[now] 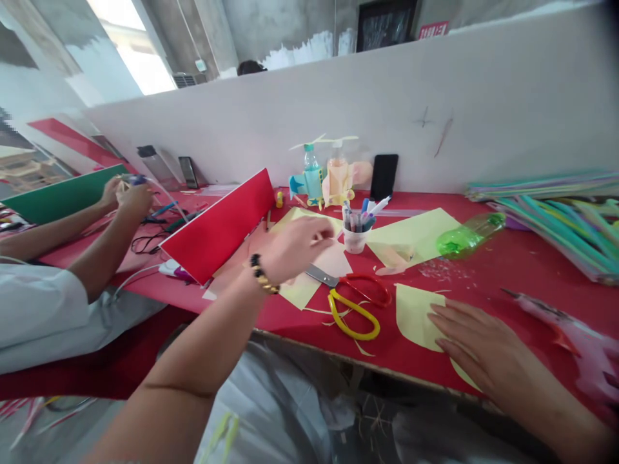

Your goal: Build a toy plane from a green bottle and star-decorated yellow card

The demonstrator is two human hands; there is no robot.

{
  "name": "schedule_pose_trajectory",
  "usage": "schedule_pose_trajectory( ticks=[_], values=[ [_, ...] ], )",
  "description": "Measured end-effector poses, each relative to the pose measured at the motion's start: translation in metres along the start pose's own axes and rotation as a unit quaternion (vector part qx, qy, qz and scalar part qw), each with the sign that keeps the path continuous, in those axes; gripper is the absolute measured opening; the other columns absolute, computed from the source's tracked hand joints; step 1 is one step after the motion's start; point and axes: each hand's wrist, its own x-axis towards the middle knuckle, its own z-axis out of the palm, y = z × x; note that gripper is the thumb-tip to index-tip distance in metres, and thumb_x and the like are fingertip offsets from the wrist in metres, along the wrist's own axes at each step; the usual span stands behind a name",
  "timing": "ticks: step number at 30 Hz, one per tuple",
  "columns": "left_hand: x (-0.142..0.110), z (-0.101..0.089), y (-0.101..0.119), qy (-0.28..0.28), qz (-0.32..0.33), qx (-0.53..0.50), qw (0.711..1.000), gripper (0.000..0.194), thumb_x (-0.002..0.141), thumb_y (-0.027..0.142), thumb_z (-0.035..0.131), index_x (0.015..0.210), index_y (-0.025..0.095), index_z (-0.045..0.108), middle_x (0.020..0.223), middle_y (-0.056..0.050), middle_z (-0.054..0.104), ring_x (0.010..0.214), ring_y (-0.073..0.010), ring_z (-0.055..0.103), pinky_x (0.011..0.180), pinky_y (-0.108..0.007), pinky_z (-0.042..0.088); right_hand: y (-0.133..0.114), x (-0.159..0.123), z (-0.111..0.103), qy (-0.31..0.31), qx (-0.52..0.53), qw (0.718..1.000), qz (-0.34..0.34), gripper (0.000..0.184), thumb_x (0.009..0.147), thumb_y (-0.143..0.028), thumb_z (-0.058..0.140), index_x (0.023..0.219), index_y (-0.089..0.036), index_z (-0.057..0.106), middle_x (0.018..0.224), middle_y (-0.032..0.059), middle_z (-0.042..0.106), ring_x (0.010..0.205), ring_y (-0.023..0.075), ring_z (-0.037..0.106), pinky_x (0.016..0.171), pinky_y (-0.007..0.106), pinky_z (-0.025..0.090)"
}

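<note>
red tabletop (512, 277) under a pair of working hands: the right hand (483, 341) lies flat and released, fingers slightly spread, on a pale yellow paper cut-out (416, 316) close to the table's front edge (338, 354). the left hand (290, 248), a black-and-gold beaded bracelet (264, 274) at its wrist, hangs curled above pale yellow paper sheets (297, 290); whether its fingers pinch anything cannot be told. just below it lie scissors (358, 303) with red and yellow handles, among paper trimmings, with a narrow strip of red tabletop before the front edge. a cup of marker pens (355, 232) stands among the sheets, a green plastic bottle (467, 235) lies on its side to the right, and bottle-and-paper craft models (324, 177) stand against a white partition (483, 109) beside a black phone (384, 177). an upright red board (217, 225) separates this work from a co-worker's hands (128, 196) at left. beyond the partition, a small red sign (433, 29) carries white lettering too small to read.
</note>
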Motion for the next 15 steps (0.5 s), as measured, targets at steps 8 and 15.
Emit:
schedule_pose_trajectory(
  ticks=[8,15],
  values=[
    [-0.062,-0.007,-0.064,0.080,-0.142,0.007,0.987,0.026,0.088,0.038,0.055,0.074,0.020,0.066,0.075,-0.002,0.065,0.067,-0.0142,0.055,0.062,-0.025,0.039,-0.027,0.018,-0.007,0.071,0.034,0.997,0.021,0.022,0.089,-0.027,0.054,0.101,-0.021,0.071,0.093,0.0073,0.073,0.090,0.0239,0.067,0.081,0.039,0.053],
    [-0.037,0.012,-0.061,0.068,-0.135,-0.026,0.988,0.012,0.085,0.028,0.056,0.083,0.020,0.065,0.086,-0.003,0.068,0.078,-0.0158,0.059,0.071,-0.025,0.044,-0.048,0.019,-0.003,0.135,0.037,0.990,-0.018,0.018,0.086,-0.023,0.057,0.099,-0.021,0.070,0.085,0.0073,0.071,0.082,0.0248,0.067,0.081,0.039,0.051]
  ],
)
